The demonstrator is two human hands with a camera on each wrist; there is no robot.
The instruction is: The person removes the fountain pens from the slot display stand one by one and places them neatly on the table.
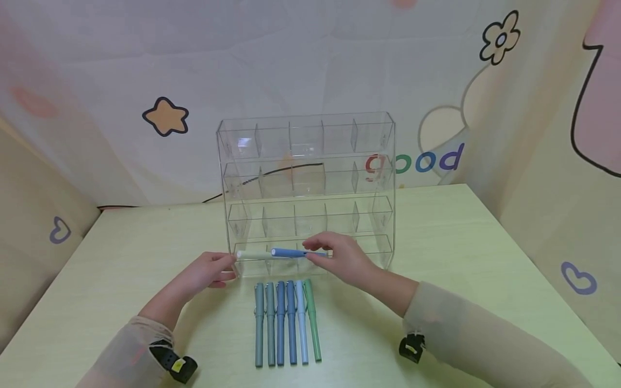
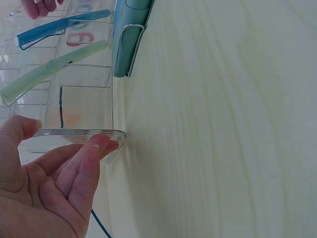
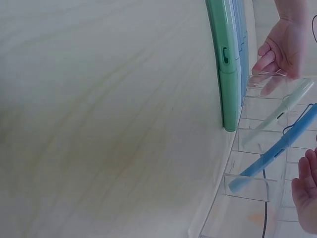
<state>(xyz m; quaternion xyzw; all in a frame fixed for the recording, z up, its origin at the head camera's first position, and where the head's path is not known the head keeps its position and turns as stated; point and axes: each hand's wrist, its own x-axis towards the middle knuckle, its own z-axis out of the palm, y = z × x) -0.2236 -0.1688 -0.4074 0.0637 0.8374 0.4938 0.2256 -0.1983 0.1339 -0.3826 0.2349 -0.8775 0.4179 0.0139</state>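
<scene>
A clear acrylic rack (image 1: 310, 223) with several tiers of compartments stands on the table. My left hand (image 1: 211, 269) pinches its lower left side panel, thumb on one face and fingers on the other. In the bottom tier a pale green pen (image 1: 253, 255) leans at the left. Beside it slants a blue pen (image 1: 288, 253), its lower end inside a compartment in the right wrist view. My right hand (image 1: 342, 258) hovers around the blue pen's right part in the head view, fingers loosely bent; the right wrist view shows those fingers (image 3: 308, 176) apart from the pen.
In front of the rack lies a row of pens: two grey-green pens (image 1: 259, 328), two darker blue pens (image 1: 292, 328), a light blue pen (image 1: 302, 328) and a green pen (image 1: 312, 328). Behind the rack hangs a printed cloth (image 1: 310, 59), with a dark cord (image 1: 213, 198) along its foot.
</scene>
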